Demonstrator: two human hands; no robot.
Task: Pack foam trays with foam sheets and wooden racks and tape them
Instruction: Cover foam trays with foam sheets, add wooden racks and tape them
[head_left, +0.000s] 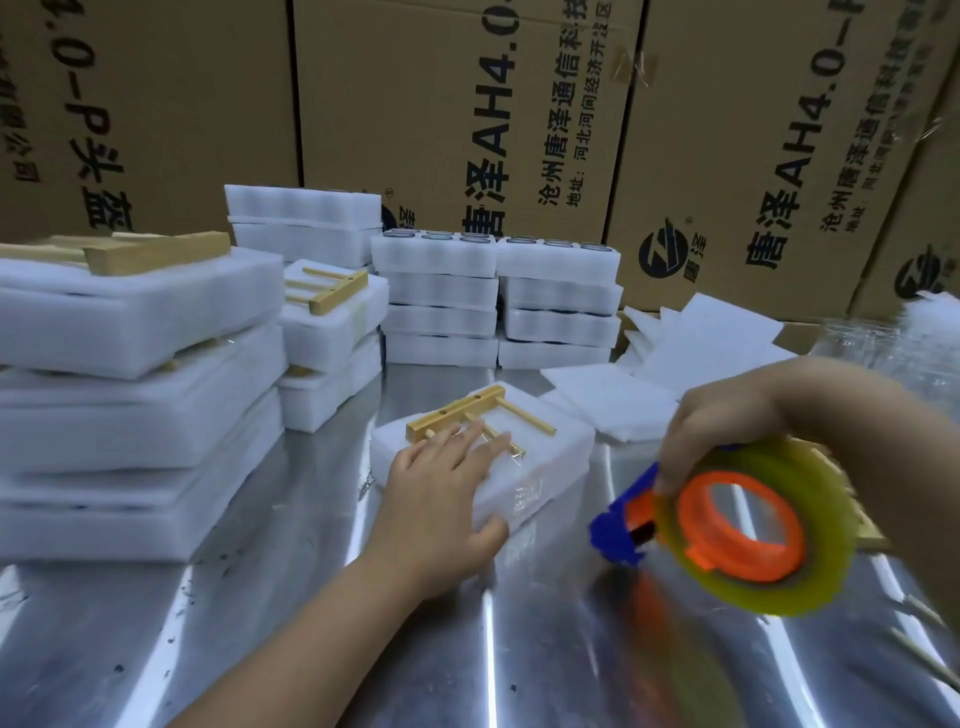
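Observation:
A white foam tray (550, 441) lies mid-table with a wooden rack (467, 413) on top and clear tape across its near end. My left hand (441, 488) rests flat on the tray, fingers straight over the rack's pegs, thumb against the near side. My right hand (727, 415) grips a tape dispenser (737, 525) to the tray's right: blue handle, orange hub, yellowish tape roll, blurred by motion.
Stacks of packed foam trays (130, 374) with wooden racks stand at the left; more tray stacks (493, 301) stand behind. Loose foam sheets (675, 358) lie at the back right. Cardboard boxes (467, 104) wall the back. The table (260, 597) is shiny metal.

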